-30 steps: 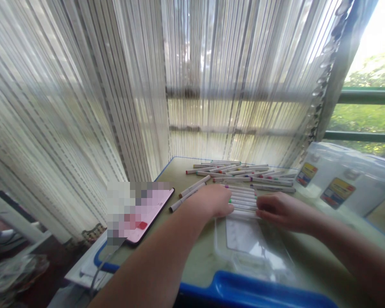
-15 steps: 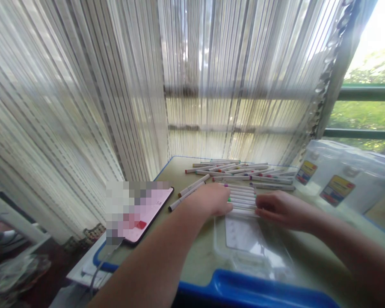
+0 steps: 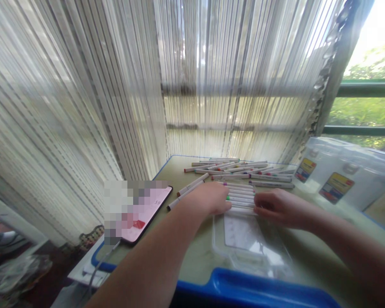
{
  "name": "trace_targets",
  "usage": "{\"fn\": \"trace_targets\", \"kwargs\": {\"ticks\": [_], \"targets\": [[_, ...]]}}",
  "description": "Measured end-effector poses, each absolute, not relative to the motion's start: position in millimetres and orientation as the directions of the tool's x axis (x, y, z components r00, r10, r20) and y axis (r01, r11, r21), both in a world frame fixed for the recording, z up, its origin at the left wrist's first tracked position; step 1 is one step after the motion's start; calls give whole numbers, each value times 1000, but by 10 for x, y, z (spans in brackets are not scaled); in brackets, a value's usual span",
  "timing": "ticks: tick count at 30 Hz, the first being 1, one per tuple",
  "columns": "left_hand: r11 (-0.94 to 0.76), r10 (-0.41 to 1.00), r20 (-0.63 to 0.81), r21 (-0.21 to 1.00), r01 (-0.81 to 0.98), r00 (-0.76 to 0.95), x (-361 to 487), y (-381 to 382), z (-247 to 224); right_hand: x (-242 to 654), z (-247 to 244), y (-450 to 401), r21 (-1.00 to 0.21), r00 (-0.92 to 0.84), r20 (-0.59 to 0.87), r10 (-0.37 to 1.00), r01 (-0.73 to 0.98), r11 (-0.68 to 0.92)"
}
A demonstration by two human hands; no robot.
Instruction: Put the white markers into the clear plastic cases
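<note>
A row of several white markers (image 3: pixel 241 199) with coloured bands lies side by side at the middle of the table. My left hand (image 3: pixel 214 198) is closed on the left ends of the row, its fingertips partly hidden. At the opposite ends, my right hand (image 3: pixel 277 208) is closed with curled fingers against the markers. Just below the row, a clear plastic case (image 3: pixel 215 241) lies flat, with a pale sheet (image 3: pixel 240 231) showing in it. Behind my hands is a loose pile of white markers (image 3: pixel 229 166) with variously coloured ends.
Left of my left forearm lies a phone (image 3: pixel 149 217) with a lit screen and a cable. Two brown- and dark-ended markers (image 3: pixel 192 185) rest near it. A clear storage box (image 3: pixel 361 177) stands at the right. The table's blue front edge (image 3: pixel 259 285) is near me; a string curtain (image 3: pixel 199 107) hangs behind.
Both hands stay at the ends of the marker row, with hardly any movement. The view has shifted slightly, and the number on the phone screen differs.
</note>
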State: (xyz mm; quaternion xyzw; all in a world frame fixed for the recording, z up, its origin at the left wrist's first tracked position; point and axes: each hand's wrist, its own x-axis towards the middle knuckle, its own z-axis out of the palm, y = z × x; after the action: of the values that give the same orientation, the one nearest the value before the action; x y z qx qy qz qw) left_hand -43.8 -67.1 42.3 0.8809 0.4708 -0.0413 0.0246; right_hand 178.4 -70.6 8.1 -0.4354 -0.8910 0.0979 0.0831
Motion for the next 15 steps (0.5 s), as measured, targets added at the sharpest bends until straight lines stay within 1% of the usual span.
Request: {"fn": "trace_targets", "kwargs": {"ticks": [4, 15], "targets": [[-552, 829, -96, 15, 833, 551, -433, -671, 429, 1786, 81, -705, -274, -608, 64, 792, 752, 599], [-545, 833, -114, 2, 839, 541, -423, -685, 449, 1787, 71, -702, -263, -618, 63, 784, 748, 610]]}}
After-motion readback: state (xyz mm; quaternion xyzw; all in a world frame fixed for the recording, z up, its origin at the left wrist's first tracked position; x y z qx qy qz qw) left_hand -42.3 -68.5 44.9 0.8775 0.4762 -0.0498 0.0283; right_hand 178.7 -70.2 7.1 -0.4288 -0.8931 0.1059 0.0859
